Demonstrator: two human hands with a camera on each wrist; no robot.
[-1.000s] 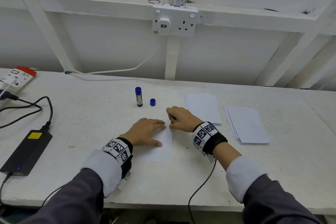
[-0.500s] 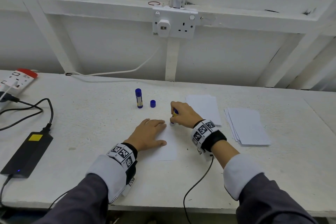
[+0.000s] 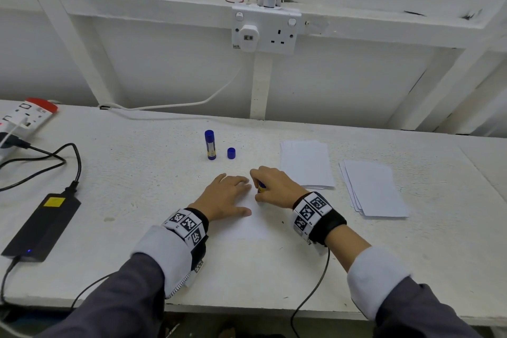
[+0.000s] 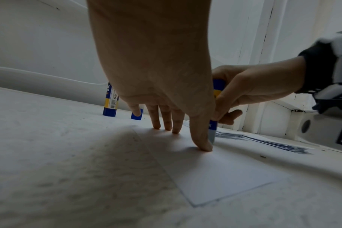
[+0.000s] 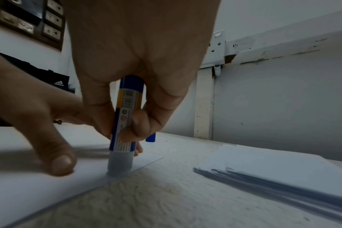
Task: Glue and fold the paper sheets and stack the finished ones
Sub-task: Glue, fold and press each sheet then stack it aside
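The right hand (image 3: 275, 186) has its thumb and fingers curled round an uncapped glue stick (image 5: 125, 123), held nearly upright with its pale tip pressed on the right edge of a single paper sheet (image 4: 221, 174). The left hand (image 3: 225, 196) lies flat on that same sheet, fingers straight and spread, the thumb (image 5: 57, 162) pressed down just beside the glue tip. The sheet lies flat on the white counter (image 3: 137, 186), directly in front of the person, its near end showing between the two wrists.

Beyond the hands, a second glue stick (image 3: 210, 144) stands upright with its cap on, and a loose blue cap (image 3: 231, 153) sits just beside it to the right. To the right of the right hand lies a stack of white sheets (image 3: 306, 163), and further right, close by but apart from it, a second, fanned stack of sheets (image 3: 374, 189). Which of these are folded I cannot tell.

At the left end of the counter lies a black power adapter (image 3: 41, 228) with a yellow label and a small blue light, its cable looping back to a white power strip (image 3: 26, 115). A double wall socket (image 3: 264, 31) with a white plug in it is fixed above the counter.
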